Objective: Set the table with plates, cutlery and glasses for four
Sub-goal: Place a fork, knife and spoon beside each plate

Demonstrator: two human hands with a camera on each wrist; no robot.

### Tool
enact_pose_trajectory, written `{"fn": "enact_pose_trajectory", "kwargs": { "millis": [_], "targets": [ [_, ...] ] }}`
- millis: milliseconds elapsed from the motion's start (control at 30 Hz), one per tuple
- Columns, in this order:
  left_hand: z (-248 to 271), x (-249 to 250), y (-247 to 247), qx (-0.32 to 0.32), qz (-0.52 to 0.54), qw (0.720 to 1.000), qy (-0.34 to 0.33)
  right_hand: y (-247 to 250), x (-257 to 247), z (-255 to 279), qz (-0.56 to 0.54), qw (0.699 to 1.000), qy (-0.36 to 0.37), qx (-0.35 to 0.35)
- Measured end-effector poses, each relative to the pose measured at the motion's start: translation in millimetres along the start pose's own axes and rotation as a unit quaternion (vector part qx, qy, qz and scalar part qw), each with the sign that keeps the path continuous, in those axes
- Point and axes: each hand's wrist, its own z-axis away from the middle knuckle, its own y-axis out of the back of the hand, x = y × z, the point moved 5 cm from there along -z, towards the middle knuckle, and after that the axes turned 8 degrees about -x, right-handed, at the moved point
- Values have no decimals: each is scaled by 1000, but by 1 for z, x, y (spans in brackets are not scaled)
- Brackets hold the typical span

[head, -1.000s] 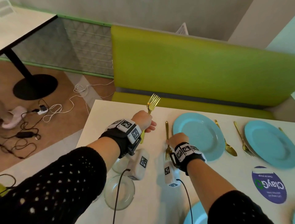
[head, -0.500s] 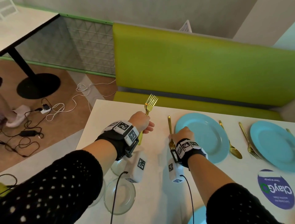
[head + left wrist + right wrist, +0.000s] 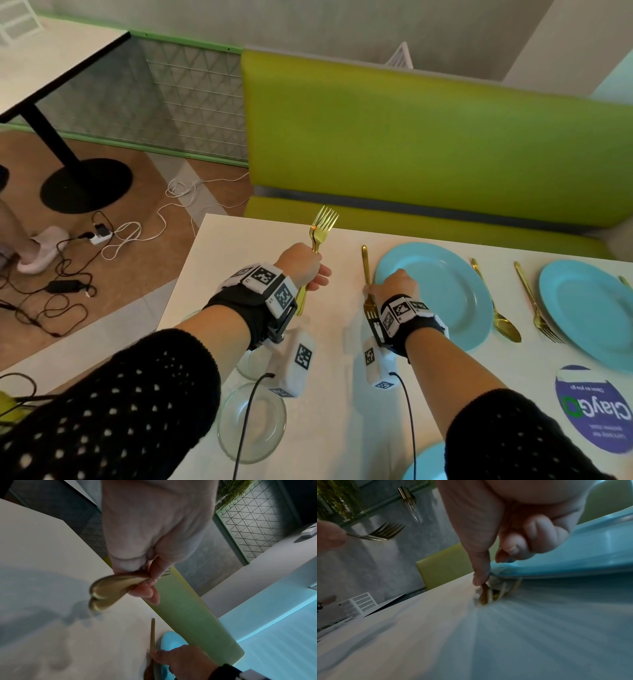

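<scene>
Two glasses [image 3: 251,421] stand on the worktop [image 3: 212,274] under the left forearm, and a green bench [image 3: 428,137] runs behind. Right of the right hand [image 3: 394,284] lie a blue plate [image 3: 445,291], a spoon [image 3: 496,305], a second fork [image 3: 536,308] and another plate [image 3: 589,308]. Little has changed from a second ago; both hands have barely shifted. The left hand [image 3: 301,263] clenches a bundle of gold forks [image 3: 320,229], tines up and away, above the worktop. The right fingers [image 3: 481,566] press a fork [image 3: 367,274] flat beside the plate, long axis front to back, tines toward the person.
</scene>
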Motion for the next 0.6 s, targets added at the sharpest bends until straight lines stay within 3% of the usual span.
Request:
{"fn": "enact_pose_trajectory", "kwargs": {
  "millis": [267,467,600],
  "targets": [
    [2,-2,-5,-2,13,1000,-3,8,0,7,-9,1000,11,-15],
    [21,6,-27,-39,10,999,-16,34,-3,47,20,996,89,-19],
    [44,8,-48,-61,5,997,-53,42,4,85,-32,989,139,-46]
  ]
}}
